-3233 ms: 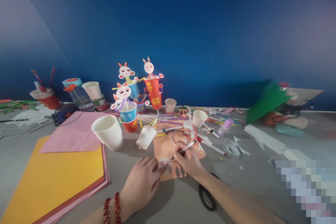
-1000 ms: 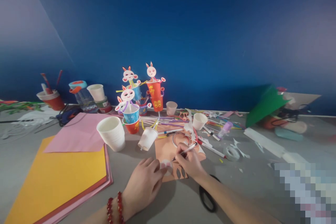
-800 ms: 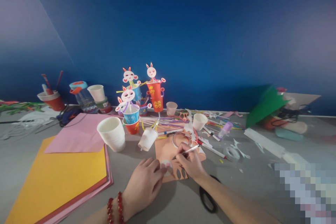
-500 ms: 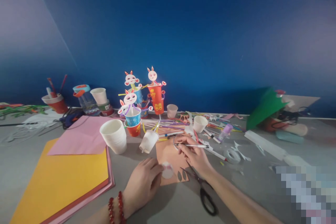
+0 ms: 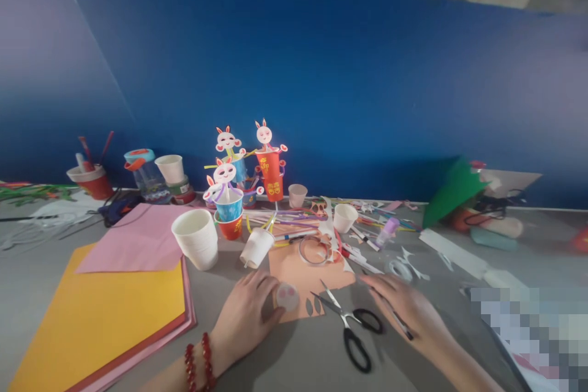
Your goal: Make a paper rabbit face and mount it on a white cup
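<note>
My left hand (image 5: 248,312), with red bead bracelets at the wrist, is closed at the left edge of a white paper disc (image 5: 287,297) with two pink spots. Beneath the disc lies an orange paper sheet (image 5: 294,266) with leaf-shaped cut-outs near its lower edge. To the right, my right hand (image 5: 413,312) grips a pen (image 5: 394,315) that slants across the fingers, above the grey table. Scissors (image 5: 348,318) with black handles rest between the hands, blades partly apart, tips over the sheet. A clear tape ring (image 5: 314,251) lies on the sheet's upper part.
Rabbit-faced paper-cup figures (image 5: 269,171) stand at the back by the blue wall. A tipped white cup (image 5: 257,247) and an upright white cup (image 5: 195,239) are left of centre. Coloured paper (image 5: 114,312) lies at left, a glue stick (image 5: 388,233) at right.
My right hand has moved right and towards me with the pen, leaving the tape ring and uncovering the scissors. The disc by my left hand now shows two pink spots clearly.
</note>
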`<move>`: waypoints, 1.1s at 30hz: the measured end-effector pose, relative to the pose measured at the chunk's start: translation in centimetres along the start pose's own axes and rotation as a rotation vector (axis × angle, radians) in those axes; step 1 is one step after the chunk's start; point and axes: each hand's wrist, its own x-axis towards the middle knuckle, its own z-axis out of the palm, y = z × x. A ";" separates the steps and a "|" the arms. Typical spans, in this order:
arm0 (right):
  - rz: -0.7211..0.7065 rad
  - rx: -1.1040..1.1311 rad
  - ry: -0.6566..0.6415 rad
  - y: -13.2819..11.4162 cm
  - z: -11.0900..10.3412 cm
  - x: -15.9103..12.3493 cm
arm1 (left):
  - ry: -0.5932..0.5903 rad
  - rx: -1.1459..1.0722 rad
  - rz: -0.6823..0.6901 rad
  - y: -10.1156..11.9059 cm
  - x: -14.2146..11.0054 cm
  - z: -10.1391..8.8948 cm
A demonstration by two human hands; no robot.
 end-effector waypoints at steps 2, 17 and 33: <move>-0.024 -0.146 -0.060 1.6 0.1 -1.0 | -0.004 -0.005 -0.010 0.0 0.0 0.0; -0.053 -0.280 0.013 2.5 0.4 -0.7 | -0.024 0.006 0.009 0.1 0.2 0.2; 0.233 -0.160 0.084 -0.8 1.5 0.6 | 0.008 -0.072 0.027 0.0 0.5 0.3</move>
